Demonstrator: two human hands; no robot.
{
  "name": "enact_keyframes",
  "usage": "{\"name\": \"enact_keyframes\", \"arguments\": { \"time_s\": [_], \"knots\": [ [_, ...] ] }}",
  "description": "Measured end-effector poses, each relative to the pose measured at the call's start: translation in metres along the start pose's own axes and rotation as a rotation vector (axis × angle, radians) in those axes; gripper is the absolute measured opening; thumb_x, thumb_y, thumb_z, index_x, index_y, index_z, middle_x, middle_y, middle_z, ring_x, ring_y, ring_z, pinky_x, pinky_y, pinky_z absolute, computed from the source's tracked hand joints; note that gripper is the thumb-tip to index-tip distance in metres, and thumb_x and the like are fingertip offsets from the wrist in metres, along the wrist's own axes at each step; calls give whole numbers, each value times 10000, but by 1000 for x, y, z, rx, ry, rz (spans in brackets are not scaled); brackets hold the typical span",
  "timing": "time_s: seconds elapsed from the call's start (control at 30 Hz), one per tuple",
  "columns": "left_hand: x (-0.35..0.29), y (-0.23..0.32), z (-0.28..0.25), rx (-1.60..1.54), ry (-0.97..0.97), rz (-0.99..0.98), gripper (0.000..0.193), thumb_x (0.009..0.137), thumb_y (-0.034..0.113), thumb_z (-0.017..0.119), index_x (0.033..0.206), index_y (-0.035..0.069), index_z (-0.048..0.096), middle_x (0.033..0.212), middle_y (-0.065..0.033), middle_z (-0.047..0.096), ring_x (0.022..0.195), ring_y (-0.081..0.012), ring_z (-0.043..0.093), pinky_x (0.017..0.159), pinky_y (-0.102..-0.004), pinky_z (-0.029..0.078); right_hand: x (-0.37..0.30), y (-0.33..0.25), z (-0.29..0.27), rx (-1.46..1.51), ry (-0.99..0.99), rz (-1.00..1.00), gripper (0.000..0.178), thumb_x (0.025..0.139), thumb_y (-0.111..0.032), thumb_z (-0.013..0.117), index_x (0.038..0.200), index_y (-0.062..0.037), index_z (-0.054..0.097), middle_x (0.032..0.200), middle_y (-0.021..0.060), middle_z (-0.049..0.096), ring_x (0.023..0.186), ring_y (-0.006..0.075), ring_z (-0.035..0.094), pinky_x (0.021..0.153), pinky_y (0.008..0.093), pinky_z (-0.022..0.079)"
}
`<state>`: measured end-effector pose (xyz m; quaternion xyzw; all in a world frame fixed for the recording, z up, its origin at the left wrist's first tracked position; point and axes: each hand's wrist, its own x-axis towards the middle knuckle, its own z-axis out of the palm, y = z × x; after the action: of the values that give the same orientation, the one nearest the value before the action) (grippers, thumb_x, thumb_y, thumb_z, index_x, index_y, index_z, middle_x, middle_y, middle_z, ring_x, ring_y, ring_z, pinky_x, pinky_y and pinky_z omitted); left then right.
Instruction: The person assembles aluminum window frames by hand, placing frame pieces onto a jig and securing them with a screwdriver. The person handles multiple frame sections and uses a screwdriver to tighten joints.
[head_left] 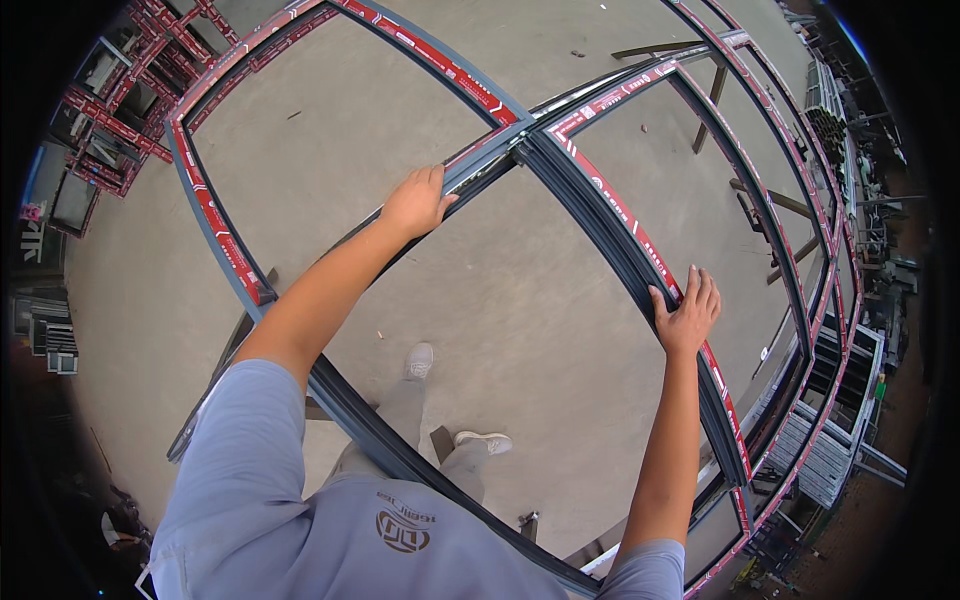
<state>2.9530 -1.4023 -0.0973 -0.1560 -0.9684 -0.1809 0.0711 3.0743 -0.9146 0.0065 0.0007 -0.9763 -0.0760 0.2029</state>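
Note:
A large dark grey window frame (590, 205), with red printed protective film along its bars, spans the view in front of me. My left hand (416, 204) is closed over its middle crossbar (487, 160), fingertips at the far edge and thumb on the near side. Further right, my right hand (688, 315) lies across the long side bar. Its fingers are stretched out and slightly apart over the red film (630, 225), with the thumb at the inner edge. The near bar (400, 455) passes close to my body, and the floor shows through the opening.
More red-filmed frames (800, 200) stand or lie along the right, over dark supports (712, 100). At far left is a stack of red-wrapped frames (125, 100). Grey slatted parts (812, 455) lie at lower right. My shoes (420, 360) stand on the concrete floor (480, 310) beneath the opening.

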Motion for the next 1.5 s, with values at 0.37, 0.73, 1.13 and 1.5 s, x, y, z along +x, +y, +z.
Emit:
{"name": "enact_keyframes", "arguments": {
  "time_s": [0.37,0.73,1.13,1.5],
  "knots": [
    [0,9,-9,-41,-152,-193,536,1008,423,618,1246,-45,514,1107,-237,633,1030,-368,665,860,-439,578,29,-16,41,11,-84,-101,475,927,-514,699,897,-53,586,822,168,628,697,431,639,583,492,502],
    [2,5,-1,-99,-120,-209,461,993,400,650,1138,-17,515,1050,-241,654,988,-394,683,809,-455,589,30,-11,46,2,-87,-80,537,899,-561,725,859,-44,587,779,162,620,658,423,629,581,484,495],
    [0,8,6,-60,-88,-221,501,1007,463,609,1185,5,513,1084,-225,663,1017,-384,682,836,-479,589,40,-13,41,112,-141,9,623,843,-612,769,741,-18,607,685,184,639,636,400,641,600,458,505],
    [1,6,6,-25,-118,-224,503,1009,471,605,1205,19,505,1096,-230,651,1025,-403,669,862,-492,574,38,-12,38,162,-156,60,627,822,-623,777,736,-21,621,661,175,631,612,396,623,597,452,502]
  ]
}}
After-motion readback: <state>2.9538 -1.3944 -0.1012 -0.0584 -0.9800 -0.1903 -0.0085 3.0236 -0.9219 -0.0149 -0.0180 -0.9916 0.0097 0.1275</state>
